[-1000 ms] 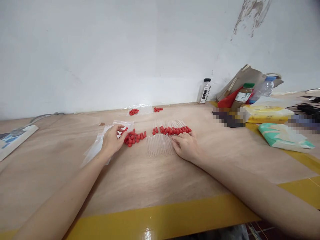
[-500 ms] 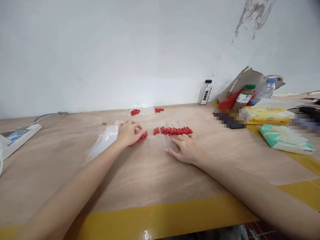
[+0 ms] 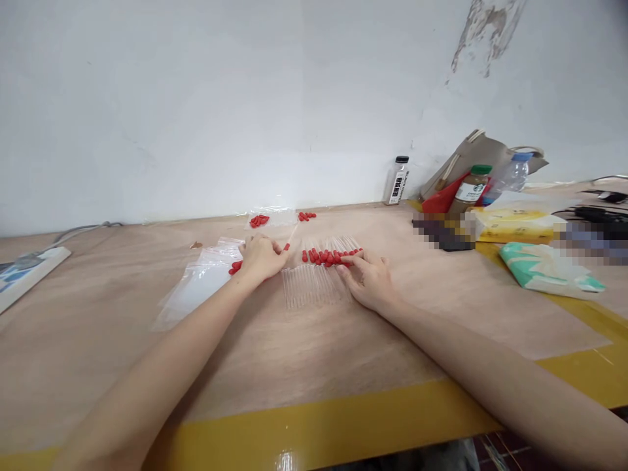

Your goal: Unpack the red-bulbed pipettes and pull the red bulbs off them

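Red-bulbed, slender clear tubes (image 3: 324, 258) lie on the brown bench (image 3: 235, 386) between front and back edges, probably steadied by my right hand (image 3: 371, 282); whether it or my left hand (image 3: 262, 258) pinches one, I can't tell.

One left hand (image 3: 262, 258), one right hand (image 3: 371, 281). Bottles (image 3: 397, 183): three. Soft packs (image 3: 540, 273): two. Handbag (image 3: 471, 156): one. Power strip (image 3: 35, 278): one. Red bulbs (image 3: 326, 258): more than fifteen, crowded, part hidden, exact tally unclear. Clear tubes (image 3: 305, 288): over ten, overlapping, total uncertain. Plastic sleeves (image 3: 196, 288): several, layered, number unclear.
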Motion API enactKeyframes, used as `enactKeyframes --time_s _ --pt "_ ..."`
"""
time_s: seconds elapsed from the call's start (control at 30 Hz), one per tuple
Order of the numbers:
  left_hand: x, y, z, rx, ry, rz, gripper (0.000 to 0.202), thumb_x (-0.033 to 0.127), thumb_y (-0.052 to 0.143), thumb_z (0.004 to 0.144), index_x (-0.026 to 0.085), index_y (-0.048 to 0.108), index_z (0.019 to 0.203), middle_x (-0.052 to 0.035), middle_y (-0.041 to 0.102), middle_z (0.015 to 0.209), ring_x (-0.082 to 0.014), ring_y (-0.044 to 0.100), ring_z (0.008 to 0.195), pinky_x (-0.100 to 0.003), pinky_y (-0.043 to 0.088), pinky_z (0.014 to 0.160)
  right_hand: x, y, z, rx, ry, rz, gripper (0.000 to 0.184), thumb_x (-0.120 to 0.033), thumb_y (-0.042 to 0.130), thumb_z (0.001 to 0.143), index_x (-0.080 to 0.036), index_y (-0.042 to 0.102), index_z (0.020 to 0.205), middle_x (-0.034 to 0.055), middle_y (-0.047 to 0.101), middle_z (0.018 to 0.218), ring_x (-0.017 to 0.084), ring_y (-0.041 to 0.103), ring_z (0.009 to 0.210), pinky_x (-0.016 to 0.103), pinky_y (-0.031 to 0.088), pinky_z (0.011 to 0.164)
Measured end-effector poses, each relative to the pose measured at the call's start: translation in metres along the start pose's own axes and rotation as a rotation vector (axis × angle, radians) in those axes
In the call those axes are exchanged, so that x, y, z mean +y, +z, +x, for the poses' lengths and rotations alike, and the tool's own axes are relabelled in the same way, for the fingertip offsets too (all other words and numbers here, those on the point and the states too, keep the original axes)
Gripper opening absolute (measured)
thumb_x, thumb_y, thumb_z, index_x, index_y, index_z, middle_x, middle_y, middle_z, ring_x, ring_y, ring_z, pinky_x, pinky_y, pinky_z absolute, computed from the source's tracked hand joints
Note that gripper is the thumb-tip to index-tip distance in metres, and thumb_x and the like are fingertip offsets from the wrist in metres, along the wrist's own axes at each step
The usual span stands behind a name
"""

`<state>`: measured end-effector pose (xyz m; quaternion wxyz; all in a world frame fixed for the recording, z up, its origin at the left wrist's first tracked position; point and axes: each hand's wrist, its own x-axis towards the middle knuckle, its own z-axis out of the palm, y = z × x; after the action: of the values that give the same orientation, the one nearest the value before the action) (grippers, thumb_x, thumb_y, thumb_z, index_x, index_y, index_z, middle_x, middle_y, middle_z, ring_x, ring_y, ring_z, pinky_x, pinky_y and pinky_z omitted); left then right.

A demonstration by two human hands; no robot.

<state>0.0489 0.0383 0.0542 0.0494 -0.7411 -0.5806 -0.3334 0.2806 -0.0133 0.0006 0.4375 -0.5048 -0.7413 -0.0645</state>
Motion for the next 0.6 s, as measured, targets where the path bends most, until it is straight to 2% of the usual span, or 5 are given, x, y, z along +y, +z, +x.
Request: enactKeyframes --time_s 0.1,0.2,0.37,0.47,0.6 --pt "0.0 -0.015 -0.03 -0.017 0.19 0.105 0.01 0.027 0.052 0.072 0.018 0.054 0.067 -0.004 0.058 0.068 -0.0213 0.055 0.07 -0.038 0.043 0.072 0.0 0.0 0.001 0.058 -0.113 0.046 0.044 -0.041 0.051 0.081 -0.017 0.053 0.118 0.0133 0.054 0.113 0.023 0.05 0.103 0.036 0.037 0.085" --pt "0.001 -0.017 -0.059 -0.008 0.419 0.066 0.006 0.022 0.048 0.077 0.018 0.052 0.075 -0.0042 0.059 0.073 -0.0196 0.054 0.073 -0.034 0.044 0.072 -0.005 -0.004 0.0 0.014 -0.291 -0.031 0.054 -0.046 0.052 0.08 -0.019 0.046 0.127 0.0119 0.05 0.125 0.024 0.042 0.115 0.04 0.031 0.095" --pt "0.001 -0.003 -0.082 0.071 0.598 -0.033 0.005 0.019 0.048 0.08 0.018 0.052 0.077 -0.002 0.06 0.071 -0.0168 0.055 0.073 -0.035 0.042 0.082 -0.013 -0.004 -0.004 -0.103 -0.436 -0.061 0.033 -0.04 0.047 0.086 -0.025 0.058 0.113 0.0035 0.067 0.095 0.019 0.05 0.103 0.041 0.021 0.097" --pt "0.001 0.001 -0.082 0.063 0.594 -0.055 0.005 0.021 0.05 0.081 0.019 0.054 0.08 -0.0027 0.063 0.076 -0.0168 0.056 0.076 -0.036 0.041 0.083 -0.014 -0.001 -0.006 -0.104 -0.466 -0.046 0.022 -0.032 0.046 0.088 -0.026 0.065 0.099 -0.0002 0.066 0.075 0.015 0.053 0.085 0.041 0.021 0.094" --pt "0.004 -0.003 -0.079 0.031 0.621 -0.007 0.021 0.03 0.055 0.081 0.019 0.059 0.099 -0.0055 0.067 0.093 -0.0213 0.057 0.095 -0.042 0.036 0.091 -0.017 0.0 -0.008 -0.081 -0.518 -0.034 0.02 -0.029 0.047 0.087 -0.025 0.066 0.092 -0.0015 0.063 0.069 0.013 0.051 0.078 0.04 0.022 0.092"
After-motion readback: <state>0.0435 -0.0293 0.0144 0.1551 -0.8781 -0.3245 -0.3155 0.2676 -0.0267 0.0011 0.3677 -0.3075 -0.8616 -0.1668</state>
